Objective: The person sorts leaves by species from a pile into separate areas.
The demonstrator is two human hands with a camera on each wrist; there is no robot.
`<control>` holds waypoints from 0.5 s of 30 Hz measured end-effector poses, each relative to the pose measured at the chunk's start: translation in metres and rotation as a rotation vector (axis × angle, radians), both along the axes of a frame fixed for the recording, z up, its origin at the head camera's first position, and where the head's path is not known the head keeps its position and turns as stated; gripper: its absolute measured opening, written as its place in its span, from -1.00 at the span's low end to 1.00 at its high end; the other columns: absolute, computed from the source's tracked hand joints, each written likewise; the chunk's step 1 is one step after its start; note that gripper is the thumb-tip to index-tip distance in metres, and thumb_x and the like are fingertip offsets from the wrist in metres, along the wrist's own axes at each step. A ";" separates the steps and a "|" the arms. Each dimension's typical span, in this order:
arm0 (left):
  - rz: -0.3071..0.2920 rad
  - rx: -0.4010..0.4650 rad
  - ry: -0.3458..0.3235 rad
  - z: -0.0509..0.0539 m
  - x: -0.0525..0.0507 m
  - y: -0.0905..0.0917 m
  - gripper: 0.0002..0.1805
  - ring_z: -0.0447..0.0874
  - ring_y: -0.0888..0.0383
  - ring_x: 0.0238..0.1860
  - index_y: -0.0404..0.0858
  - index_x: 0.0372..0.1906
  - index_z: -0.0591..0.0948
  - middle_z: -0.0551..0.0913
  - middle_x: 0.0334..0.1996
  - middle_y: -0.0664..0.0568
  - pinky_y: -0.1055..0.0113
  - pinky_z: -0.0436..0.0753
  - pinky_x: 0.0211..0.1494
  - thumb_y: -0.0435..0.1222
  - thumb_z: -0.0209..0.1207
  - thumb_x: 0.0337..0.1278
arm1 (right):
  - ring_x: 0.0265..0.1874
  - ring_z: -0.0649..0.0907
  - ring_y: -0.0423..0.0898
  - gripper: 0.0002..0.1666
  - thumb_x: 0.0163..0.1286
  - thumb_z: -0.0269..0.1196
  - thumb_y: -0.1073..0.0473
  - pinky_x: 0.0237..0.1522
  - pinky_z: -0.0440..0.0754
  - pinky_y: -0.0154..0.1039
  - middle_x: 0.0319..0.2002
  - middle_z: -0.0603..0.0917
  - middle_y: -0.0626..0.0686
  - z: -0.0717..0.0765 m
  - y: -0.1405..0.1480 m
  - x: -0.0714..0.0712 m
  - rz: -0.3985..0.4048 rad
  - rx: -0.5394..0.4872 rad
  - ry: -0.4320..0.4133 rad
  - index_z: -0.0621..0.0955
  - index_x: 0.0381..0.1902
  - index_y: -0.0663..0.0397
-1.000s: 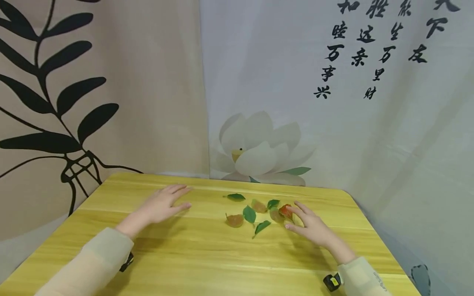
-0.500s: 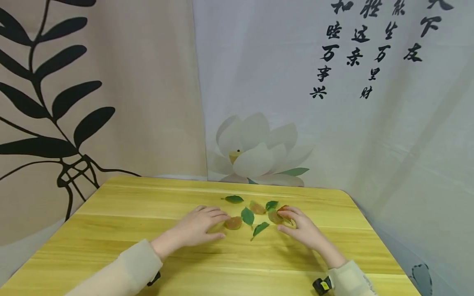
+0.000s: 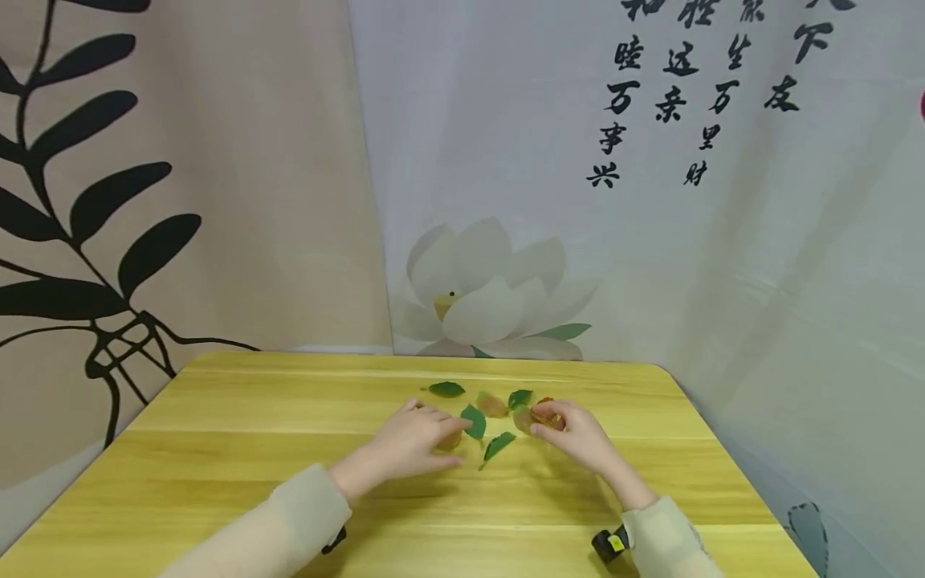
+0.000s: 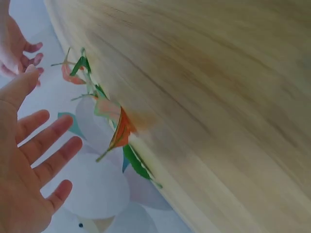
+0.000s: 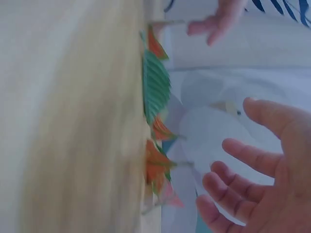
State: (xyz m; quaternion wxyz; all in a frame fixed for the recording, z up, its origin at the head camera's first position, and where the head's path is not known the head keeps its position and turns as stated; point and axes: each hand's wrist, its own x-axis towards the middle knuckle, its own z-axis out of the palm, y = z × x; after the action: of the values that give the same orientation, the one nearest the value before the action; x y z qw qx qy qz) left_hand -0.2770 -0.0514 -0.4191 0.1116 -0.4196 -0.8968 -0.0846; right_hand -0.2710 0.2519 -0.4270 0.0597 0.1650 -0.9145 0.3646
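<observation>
Several green and reddish-brown leaves lie loosely grouped on a wooden table. My left hand (image 3: 412,444) hovers over a brown leaf (image 3: 451,441), which it partly covers; its fingertips come close to a green leaf (image 3: 474,422). In the left wrist view its fingers are spread with nothing between them, apart from an orange leaf (image 4: 122,130). My right hand (image 3: 580,439) is above a red leaf (image 3: 546,400), mostly hidden behind its fingers. The right wrist view shows those fingers (image 5: 248,155) loosely bent and holding nothing, beside the leaves.
The yellow wooden table (image 3: 303,393) ends at a far edge just behind the leaves. Past it hangs a pale cloth backdrop (image 3: 499,160) printed with a lotus, dark branches and writing. A small dark device (image 3: 610,544) sits at the right wrist.
My left hand has moved right, from the table's left part to over the brown leaf. My right hand has shifted slightly left, its fingers drawing closer over the red leaf. The view has turned slightly right.
</observation>
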 end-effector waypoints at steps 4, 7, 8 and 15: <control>0.034 0.025 0.006 -0.002 -0.006 0.009 -0.42 0.66 0.17 -0.16 -0.10 0.10 0.63 0.72 -0.13 0.13 -0.04 0.42 0.06 0.13 0.33 0.02 | -0.45 0.49 -0.08 -0.58 0.37 0.28 0.06 -0.48 0.48 -0.21 -0.09 0.61 0.15 0.000 0.014 -0.015 -0.051 -0.058 -0.047 0.62 0.10 0.15; 0.077 0.043 -0.027 -0.004 -0.013 0.015 -0.51 0.61 0.28 -0.38 -0.10 -0.05 0.65 0.72 -0.36 0.19 -0.06 0.41 0.04 0.11 0.36 -0.01 | -0.35 0.55 0.02 -0.54 0.41 0.23 0.04 -0.41 0.53 -0.13 -0.06 0.59 0.15 -0.002 0.025 -0.025 -0.092 -0.114 -0.095 0.58 0.16 0.19; 0.092 0.042 -0.043 -0.004 -0.015 0.016 -0.53 0.57 0.31 -0.43 -0.10 -0.09 0.65 0.69 -0.43 0.21 -0.10 0.40 0.07 0.10 0.36 -0.01 | -0.29 0.56 0.07 -0.52 0.42 0.22 0.04 -0.38 0.55 -0.10 -0.05 0.58 0.16 -0.003 0.028 -0.028 -0.107 -0.140 -0.118 0.57 0.18 0.20; 0.131 0.012 -0.068 -0.007 -0.024 0.025 -0.62 0.38 0.34 -0.59 -0.06 -0.36 0.60 0.44 -0.65 0.36 -0.13 0.42 0.05 0.13 0.38 -0.05 | -0.12 0.56 0.10 -0.40 0.46 0.16 0.02 -0.30 0.58 -0.15 0.09 0.53 0.24 -0.024 0.041 -0.049 -0.188 -0.468 -0.330 0.43 0.31 0.29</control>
State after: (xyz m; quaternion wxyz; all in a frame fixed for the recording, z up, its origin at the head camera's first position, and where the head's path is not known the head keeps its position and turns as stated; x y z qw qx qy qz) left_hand -0.3008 -0.0262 -0.4265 0.0887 -0.3562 -0.9251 -0.0967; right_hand -0.3201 0.2926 -0.4514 -0.0199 -0.0001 -0.8142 0.5802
